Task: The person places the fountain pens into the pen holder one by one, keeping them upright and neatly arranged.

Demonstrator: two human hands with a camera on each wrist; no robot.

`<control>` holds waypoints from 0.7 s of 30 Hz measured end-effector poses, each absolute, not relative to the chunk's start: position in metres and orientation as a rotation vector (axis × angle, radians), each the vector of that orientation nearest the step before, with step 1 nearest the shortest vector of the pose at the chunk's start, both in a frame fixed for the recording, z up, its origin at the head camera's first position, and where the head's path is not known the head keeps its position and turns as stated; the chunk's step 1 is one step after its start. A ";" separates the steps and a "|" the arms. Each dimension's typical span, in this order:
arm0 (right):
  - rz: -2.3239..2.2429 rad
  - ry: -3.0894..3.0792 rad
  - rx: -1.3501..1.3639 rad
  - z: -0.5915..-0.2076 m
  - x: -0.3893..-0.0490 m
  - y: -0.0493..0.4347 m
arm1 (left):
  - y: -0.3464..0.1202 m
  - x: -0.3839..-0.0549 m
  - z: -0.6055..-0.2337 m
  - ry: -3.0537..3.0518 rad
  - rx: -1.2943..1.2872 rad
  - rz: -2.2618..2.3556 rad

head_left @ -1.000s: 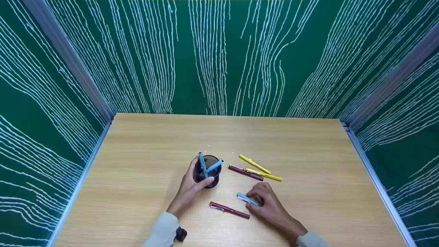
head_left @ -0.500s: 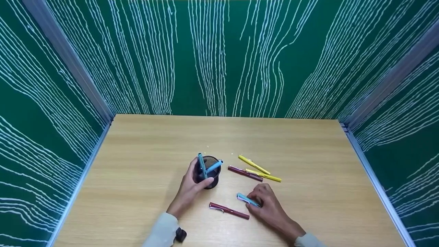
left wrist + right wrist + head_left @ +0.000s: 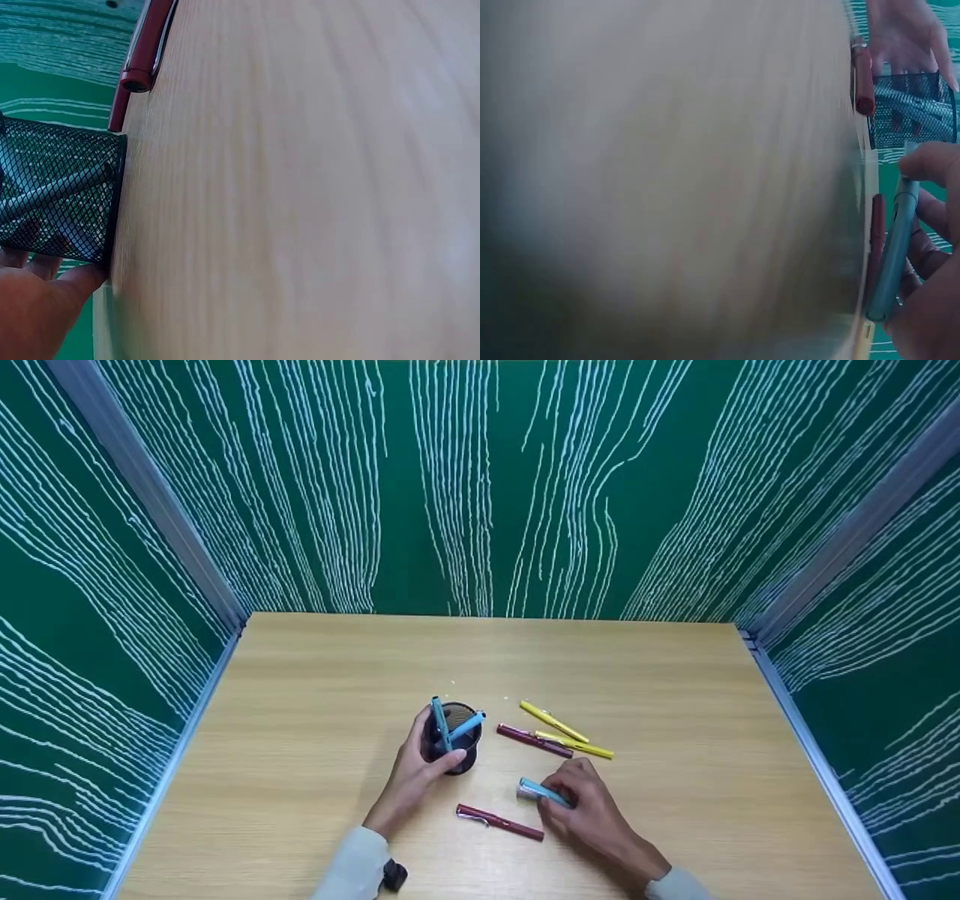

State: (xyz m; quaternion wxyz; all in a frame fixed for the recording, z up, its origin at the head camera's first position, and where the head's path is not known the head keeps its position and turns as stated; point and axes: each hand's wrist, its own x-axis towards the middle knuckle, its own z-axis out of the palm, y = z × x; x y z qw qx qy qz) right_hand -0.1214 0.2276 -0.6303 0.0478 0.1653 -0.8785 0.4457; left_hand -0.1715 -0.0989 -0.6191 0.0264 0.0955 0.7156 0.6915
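My left hand (image 3: 412,780) grips a black mesh pen cup (image 3: 466,757), its thumb over the near side and its fingers around the left. Inside lean a teal pen (image 3: 440,720) and a light blue pen (image 3: 469,724). To the right, my right hand (image 3: 589,802) pinches another light blue pen (image 3: 541,793) between thumb and fingers, low over the table. The right wrist view shows this pen (image 3: 894,255) slanting along the palm. Part of its barrel is hidden by the hand in the head view.
A dark red pen (image 3: 501,823) lies between the hands on the wooden table (image 3: 337,675). Farther back rest a second dark red pen (image 3: 529,739) and two yellow pens (image 3: 553,721), partly crossing. Green walls (image 3: 517,495) with white lines enclose the table.
The pen in my right hand has turned slightly, its capped end looking blurred now. My left hand and the cup keep their place; the whole head view has shifted a little.
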 end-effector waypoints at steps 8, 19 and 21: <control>1.385 -2.694 0.431 -0.616 -0.127 0.226 | -0.099 -0.171 -0.618 2.192 0.286 2.137; 1.409 -2.613 0.398 -0.594 -0.139 0.227 | -0.099 -0.171 -0.618 2.197 0.283 2.132; 1.379 -2.581 0.430 -0.591 -0.141 0.227 | -0.098 -0.171 -0.618 2.205 0.285 2.132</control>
